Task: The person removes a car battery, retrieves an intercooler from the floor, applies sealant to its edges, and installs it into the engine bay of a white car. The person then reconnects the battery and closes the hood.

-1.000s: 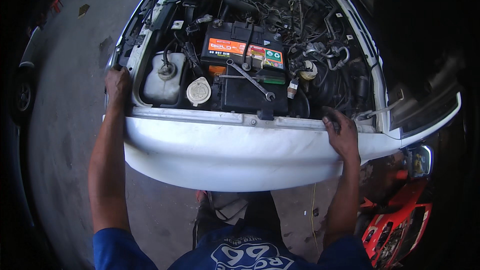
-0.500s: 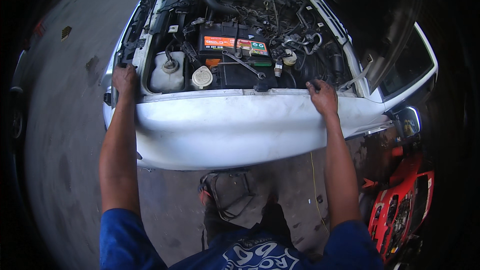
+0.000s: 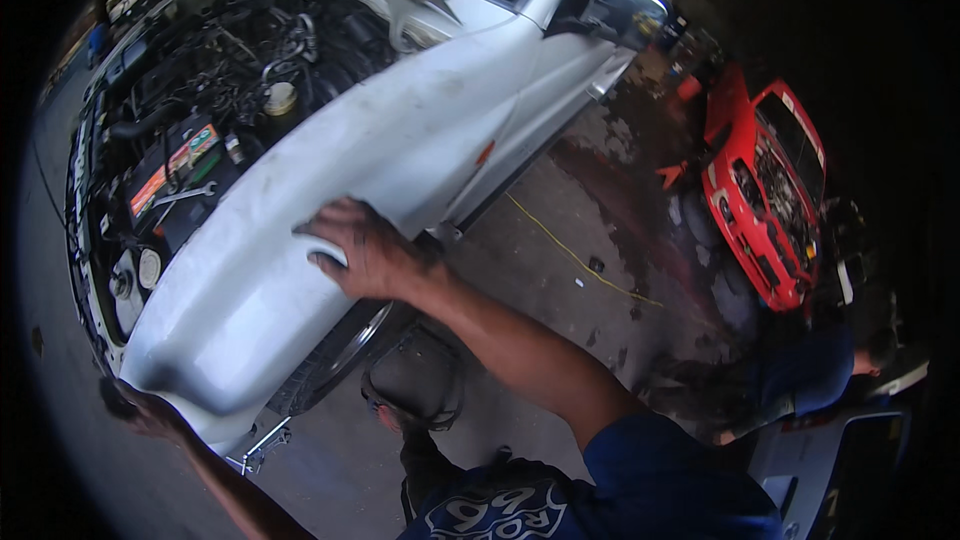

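White fender (image 3: 330,155) is in place along open engine bay (image 3: 240,70); whether fixed or loose, cannot tell. Right hand (image 3: 362,248) spread over outer face, grip released; left hand (image 3: 142,410) at front corner, grip unclear.

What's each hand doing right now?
Left hand: at the white fender's front end; whether it grips cannot be told.
Right hand: open, holding nothing, at the fender's outer side.

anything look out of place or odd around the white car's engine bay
Yes: a silver metal wrench lies loose beside the black battery with an orange label, inside the open engine bay; a hand tool resting there looks out of place.
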`<action>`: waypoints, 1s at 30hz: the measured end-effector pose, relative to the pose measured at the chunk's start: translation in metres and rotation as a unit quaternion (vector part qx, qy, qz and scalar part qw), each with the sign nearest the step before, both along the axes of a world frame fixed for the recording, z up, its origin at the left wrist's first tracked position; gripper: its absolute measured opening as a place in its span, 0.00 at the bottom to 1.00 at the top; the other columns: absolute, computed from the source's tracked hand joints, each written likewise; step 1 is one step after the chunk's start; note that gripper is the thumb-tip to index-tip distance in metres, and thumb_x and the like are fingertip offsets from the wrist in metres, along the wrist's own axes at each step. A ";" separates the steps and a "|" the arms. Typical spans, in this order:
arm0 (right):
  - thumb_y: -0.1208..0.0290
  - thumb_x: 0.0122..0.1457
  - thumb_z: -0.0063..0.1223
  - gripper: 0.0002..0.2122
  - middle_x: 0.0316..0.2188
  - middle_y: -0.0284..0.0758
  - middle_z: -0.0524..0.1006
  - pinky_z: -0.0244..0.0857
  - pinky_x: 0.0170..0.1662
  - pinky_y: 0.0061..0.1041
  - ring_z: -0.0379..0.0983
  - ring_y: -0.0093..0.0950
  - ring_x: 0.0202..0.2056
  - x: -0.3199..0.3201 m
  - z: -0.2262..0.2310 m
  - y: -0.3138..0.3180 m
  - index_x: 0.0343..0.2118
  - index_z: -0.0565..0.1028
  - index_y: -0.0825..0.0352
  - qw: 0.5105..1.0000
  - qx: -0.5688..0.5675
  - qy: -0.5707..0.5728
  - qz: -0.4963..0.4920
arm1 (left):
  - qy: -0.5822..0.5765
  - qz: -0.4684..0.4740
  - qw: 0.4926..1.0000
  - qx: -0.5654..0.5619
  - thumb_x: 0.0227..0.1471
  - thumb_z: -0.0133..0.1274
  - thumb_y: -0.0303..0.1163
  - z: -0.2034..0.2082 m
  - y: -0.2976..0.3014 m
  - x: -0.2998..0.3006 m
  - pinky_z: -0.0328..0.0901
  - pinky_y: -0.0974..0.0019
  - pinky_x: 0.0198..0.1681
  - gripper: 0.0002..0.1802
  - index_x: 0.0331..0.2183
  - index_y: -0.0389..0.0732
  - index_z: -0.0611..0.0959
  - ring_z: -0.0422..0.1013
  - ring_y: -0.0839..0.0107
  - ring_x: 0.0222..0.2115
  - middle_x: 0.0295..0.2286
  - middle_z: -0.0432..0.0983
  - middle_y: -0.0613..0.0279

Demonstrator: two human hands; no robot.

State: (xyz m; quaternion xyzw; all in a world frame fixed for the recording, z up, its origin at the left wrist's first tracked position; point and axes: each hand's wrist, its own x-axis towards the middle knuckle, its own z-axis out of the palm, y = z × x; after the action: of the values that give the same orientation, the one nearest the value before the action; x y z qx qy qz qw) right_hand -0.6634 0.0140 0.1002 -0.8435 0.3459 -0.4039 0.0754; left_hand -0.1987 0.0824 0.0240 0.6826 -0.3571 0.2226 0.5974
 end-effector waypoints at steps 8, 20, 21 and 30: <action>0.65 0.53 0.51 0.13 0.36 0.47 0.81 0.71 0.48 0.41 0.77 0.46 0.43 -0.225 -0.318 0.416 0.35 0.81 0.67 0.678 0.647 0.296 -0.182 | -0.001 -0.501 0.817 0.285 0.52 0.55 0.25 -0.069 0.190 -0.362 0.61 0.56 0.56 0.15 0.43 0.32 0.79 0.70 0.55 0.48 0.43 0.76 0.50; 0.66 0.54 0.52 0.09 0.36 0.38 0.83 0.76 0.40 0.41 0.81 0.39 0.39 -0.331 -0.389 0.993 0.33 0.83 0.58 0.454 0.781 0.156 -0.399 | -0.448 -0.684 0.249 0.519 0.53 0.53 0.32 -0.238 0.236 -0.588 0.71 0.53 0.46 0.12 0.39 0.39 0.84 0.77 0.51 0.42 0.37 0.81 0.48; 0.65 0.55 0.51 0.10 0.38 0.39 0.82 0.75 0.42 0.41 0.80 0.40 0.41 -0.320 -0.384 1.000 0.35 0.83 0.58 0.429 0.758 0.062 -0.488 | -0.576 -0.648 0.184 0.464 0.53 0.52 0.32 -0.262 0.234 -0.597 0.71 0.52 0.45 0.12 0.37 0.39 0.84 0.77 0.50 0.42 0.36 0.81 0.49; 0.54 0.61 0.53 0.19 0.48 0.44 0.78 0.66 0.55 0.39 0.73 0.44 0.51 -0.346 -0.372 0.773 0.49 0.77 0.61 0.521 0.726 -0.117 -0.434 | -0.314 -0.528 0.229 0.755 0.51 0.58 0.47 -0.320 0.241 -0.548 0.71 0.58 0.44 0.22 0.43 0.43 0.85 0.78 0.59 0.40 0.39 0.82 0.48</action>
State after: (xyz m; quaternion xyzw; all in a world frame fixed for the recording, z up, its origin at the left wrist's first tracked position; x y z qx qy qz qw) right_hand -1.0096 0.7866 -0.2716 -0.1879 0.8304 -0.0907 0.5167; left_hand -0.7464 0.3237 -0.2955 0.3486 -0.7980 -0.3197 -0.3735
